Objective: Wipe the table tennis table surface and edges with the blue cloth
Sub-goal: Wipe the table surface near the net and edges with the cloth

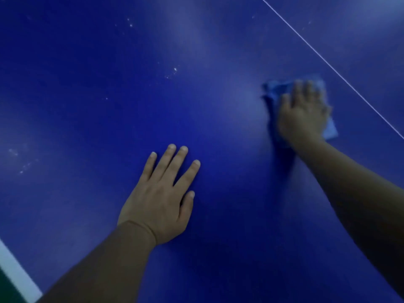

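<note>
Right hand (303, 112): flat, fingers straight, pressing down on the blue cloth (blurred, so finer finger detail is unclear).
Blue cloth (330, 130): bunched under that palm, lying on the table just beside the thin white centre line (328, 62).
Left hand (161, 193): open, palm down, fingers spread, braced on bare table nearer the body, holding nothing.
Table (76, 106): dark blue; white specks (175, 69) lie left of the cloth, apparently unwiped.
Edge band (15, 270): white, at the lower left.
Doing it well: even palm pressure, overlapping strokes leftward over the specks, then the edge.
</note>
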A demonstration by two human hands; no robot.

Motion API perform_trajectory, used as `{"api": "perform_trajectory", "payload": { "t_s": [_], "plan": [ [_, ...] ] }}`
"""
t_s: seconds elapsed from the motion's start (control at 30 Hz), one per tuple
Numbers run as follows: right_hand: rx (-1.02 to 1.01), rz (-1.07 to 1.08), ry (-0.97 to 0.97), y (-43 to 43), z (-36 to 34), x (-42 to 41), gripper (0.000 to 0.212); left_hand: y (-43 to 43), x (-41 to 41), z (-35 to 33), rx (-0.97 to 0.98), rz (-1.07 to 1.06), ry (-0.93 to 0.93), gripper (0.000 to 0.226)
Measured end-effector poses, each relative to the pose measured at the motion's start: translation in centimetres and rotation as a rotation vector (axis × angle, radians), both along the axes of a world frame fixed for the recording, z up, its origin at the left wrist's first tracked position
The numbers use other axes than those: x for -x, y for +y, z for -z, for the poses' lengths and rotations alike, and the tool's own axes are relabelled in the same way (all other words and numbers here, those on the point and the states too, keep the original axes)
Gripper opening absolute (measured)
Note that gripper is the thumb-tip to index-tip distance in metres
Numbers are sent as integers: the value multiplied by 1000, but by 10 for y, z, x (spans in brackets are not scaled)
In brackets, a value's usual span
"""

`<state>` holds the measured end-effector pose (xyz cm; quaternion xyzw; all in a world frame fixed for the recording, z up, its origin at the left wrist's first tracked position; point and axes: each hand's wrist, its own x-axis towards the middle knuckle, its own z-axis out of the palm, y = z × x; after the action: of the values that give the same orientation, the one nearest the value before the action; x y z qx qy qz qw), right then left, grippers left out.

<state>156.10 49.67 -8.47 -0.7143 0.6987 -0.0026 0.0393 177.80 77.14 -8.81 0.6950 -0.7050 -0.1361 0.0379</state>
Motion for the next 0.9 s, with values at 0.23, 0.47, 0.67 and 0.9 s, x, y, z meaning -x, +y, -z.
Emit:
{"api": "perform_trajectory", "payload": {
  "t_s": [0.23,0.47,0.67,0.9],
  "plan": [
    [-48,-50,-118,-55,0,-121,61,-1,-1,0,0,27,-26,59],
    [-38,138,18,-78,0,-13,58,-2,-1,1,-9,40,-1,59],
    [-82,256,-161,-115,-4,-83,62,-2,-3,2,-22,47,-12,59],
    [-106,-75,-48,-94,-3,-59,59,-1,-3,3,-34,47,-26,60]
  ]
}}
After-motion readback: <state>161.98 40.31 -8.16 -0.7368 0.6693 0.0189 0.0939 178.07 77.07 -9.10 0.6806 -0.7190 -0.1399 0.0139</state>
